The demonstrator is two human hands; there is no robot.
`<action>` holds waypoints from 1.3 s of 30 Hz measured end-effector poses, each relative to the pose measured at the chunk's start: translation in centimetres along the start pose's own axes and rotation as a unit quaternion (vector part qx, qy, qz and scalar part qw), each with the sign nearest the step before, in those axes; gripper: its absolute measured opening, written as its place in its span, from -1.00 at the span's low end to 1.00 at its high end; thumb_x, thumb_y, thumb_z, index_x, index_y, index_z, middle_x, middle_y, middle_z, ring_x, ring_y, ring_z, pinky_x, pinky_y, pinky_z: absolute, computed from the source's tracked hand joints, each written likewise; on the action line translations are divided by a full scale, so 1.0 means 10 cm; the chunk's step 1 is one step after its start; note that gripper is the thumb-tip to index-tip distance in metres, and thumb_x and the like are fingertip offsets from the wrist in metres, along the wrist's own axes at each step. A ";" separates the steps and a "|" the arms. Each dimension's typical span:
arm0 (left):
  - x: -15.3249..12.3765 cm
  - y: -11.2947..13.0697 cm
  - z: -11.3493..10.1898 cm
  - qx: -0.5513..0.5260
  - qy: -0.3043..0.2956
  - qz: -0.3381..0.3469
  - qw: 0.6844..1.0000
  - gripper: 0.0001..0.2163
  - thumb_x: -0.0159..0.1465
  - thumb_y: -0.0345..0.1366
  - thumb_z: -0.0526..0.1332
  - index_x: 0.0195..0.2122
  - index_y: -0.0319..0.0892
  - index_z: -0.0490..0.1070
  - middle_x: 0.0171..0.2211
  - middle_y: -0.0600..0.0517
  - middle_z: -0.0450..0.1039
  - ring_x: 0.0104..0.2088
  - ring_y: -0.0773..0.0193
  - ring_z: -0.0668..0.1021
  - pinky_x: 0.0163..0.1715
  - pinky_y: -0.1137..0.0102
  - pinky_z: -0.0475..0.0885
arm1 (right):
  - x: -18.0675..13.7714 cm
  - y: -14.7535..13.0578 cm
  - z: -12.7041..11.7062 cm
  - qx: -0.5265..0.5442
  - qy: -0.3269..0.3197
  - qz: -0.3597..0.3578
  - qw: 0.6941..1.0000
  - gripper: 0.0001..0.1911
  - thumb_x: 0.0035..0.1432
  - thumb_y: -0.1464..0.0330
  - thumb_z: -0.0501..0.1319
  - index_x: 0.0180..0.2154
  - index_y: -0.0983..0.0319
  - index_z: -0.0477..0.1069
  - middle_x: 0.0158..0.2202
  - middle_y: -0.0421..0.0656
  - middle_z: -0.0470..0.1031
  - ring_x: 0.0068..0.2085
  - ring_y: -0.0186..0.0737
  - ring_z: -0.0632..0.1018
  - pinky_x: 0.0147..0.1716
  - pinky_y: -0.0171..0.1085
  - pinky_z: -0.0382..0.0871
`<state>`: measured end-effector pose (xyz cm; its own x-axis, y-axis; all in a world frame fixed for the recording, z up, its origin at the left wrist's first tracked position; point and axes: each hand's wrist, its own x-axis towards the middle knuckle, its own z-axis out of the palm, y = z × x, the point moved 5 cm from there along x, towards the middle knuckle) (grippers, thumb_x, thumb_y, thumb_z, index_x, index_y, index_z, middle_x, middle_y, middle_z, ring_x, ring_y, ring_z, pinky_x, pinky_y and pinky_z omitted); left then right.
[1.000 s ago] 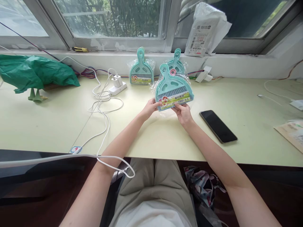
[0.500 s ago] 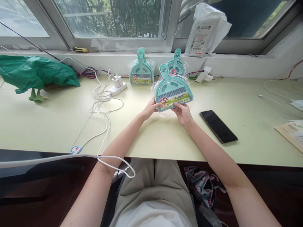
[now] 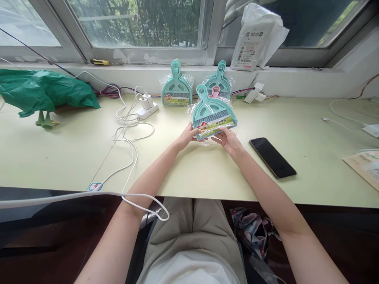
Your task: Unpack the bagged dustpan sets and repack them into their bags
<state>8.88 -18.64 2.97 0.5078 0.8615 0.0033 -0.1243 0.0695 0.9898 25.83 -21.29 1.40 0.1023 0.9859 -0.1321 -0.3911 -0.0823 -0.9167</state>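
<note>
A mint-green dustpan and brush set (image 3: pixel 212 114) in clear plastic, with a printed label, is held tilted above the table. My left hand (image 3: pixel 187 136) grips its lower left corner, thumb in front and fingers behind. On the lower right edge, my right hand (image 3: pixel 228 140) pinches the set with thumb and fingers. A pink ring-shaped handle end shows beside its green handle. Behind it, a second wrapped dustpan set (image 3: pixel 222 81) leans at the wall, partly hidden. Another wrapped dustpan set (image 3: pixel 177 85) stands upright to the left of that one.
A black phone (image 3: pixel 272 157) lies right of my right arm. White cables (image 3: pixel 126 130) and a power strip (image 3: pixel 147 110) are on the left, beyond them a green plastic bag (image 3: pixel 50 90). A white package (image 3: pixel 250 43) and a yellow-black cutter (image 3: pixel 100 62) rest on the sill.
The held dustpan set has come slightly lower and to the left, its top tipping a little. The fingers of my right hand have spread somewhat beneath its edge.
</note>
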 end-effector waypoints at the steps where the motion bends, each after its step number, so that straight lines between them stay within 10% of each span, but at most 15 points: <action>1: 0.00 0.00 -0.01 -0.003 0.006 -0.004 1.000 -0.52 0.12 -0.30 0.19 0.08 -0.11 0.14 -0.05 -0.05 0.47 -0.34 0.27 0.61 -0.15 0.18 0.52 | 0.00 -0.02 -0.01 -0.018 -0.006 0.014 1.000 -0.88 0.17 0.36 0.18 -0.25 0.21 0.45 -0.27 -0.18 0.63 -0.24 -0.25 0.64 -0.23 -0.23 0.59; 7: 0.03 0.02 -0.10 -0.053 0.041 -0.004 0.998 -0.55 0.07 -0.38 0.17 0.03 -0.15 0.19 -0.02 -0.06 0.46 -0.20 0.21 0.59 -0.13 0.16 0.56 | 0.01 -0.13 -0.11 -0.142 -0.009 0.054 0.988 -0.72 0.20 0.21 0.16 -0.23 0.28 0.48 -0.26 -0.02 0.63 -0.30 -0.18 0.66 -0.31 -0.27 0.56; 11: 0.05 0.03 -0.28 -0.073 0.098 -0.008 0.993 -0.52 0.03 -0.42 0.16 0.03 -0.11 0.19 0.04 -0.03 0.42 -0.12 0.20 0.57 -0.17 0.21 0.59 | 0.04 -0.24 -0.23 -0.257 0.057 -0.048 0.964 -0.70 0.22 0.20 0.12 -0.22 0.27 0.50 -0.22 -0.02 0.62 -0.34 -0.20 0.64 -0.27 -0.21 0.54; 16: 0.07 0.00 -0.45 -0.090 0.102 -0.028 0.990 -0.48 0.06 -0.40 0.13 0.09 -0.09 0.15 -0.04 -0.04 0.47 -0.19 0.22 0.61 -0.34 0.36 0.59 | -0.05 -0.47 -0.22 -0.500 0.143 -0.329 0.789 -0.57 0.16 0.53 -0.01 -0.05 0.12 0.47 0.05 -0.10 0.50 0.06 -0.08 0.51 0.07 -0.02 0.37; 20: 0.06 -0.01 -0.48 -0.085 0.095 -0.038 0.991 -0.51 0.09 -0.37 0.12 0.10 -0.14 0.16 -0.08 -0.07 0.50 -0.28 0.23 0.62 -0.45 0.44 0.53 | -0.04 -0.40 -0.12 -0.594 0.093 -0.396 0.694 -0.44 0.09 0.51 0.15 0.14 0.08 0.33 0.26 -0.11 0.27 0.26 0.02 0.27 0.20 0.09 0.17; 28: 0.04 -0.04 -0.42 -0.054 0.050 -0.058 0.996 -0.54 0.11 -0.36 0.12 0.08 -0.22 0.19 -0.09 -0.10 0.52 -0.40 0.29 0.60 -0.50 0.45 0.49 | 0.02 -0.43 -0.18 -0.479 0.077 -0.419 0.767 -0.84 0.21 0.27 0.19 -0.21 0.08 0.53 0.01 -0.13 0.51 0.06 -0.04 0.45 0.12 0.02 0.24; 39: 0.03 -0.03 -0.38 -0.030 -0.013 -0.061 0.998 -0.65 0.10 -0.36 0.17 -0.07 -0.16 0.19 -0.27 0.03 0.50 -0.53 0.39 0.55 -0.66 0.53 0.35 | -0.07 -0.47 -0.19 -0.441 0.136 -0.425 0.779 -0.80 0.21 0.21 0.19 -0.35 0.11 0.54 -0.10 -0.14 0.56 -0.01 -0.08 0.51 0.09 -0.01 0.28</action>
<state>5.78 -16.50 2.16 0.5441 0.8316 -0.1114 -0.1114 0.2032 0.9728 29.34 -21.87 5.09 0.2187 0.6815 0.6984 0.6913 0.3969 -0.6038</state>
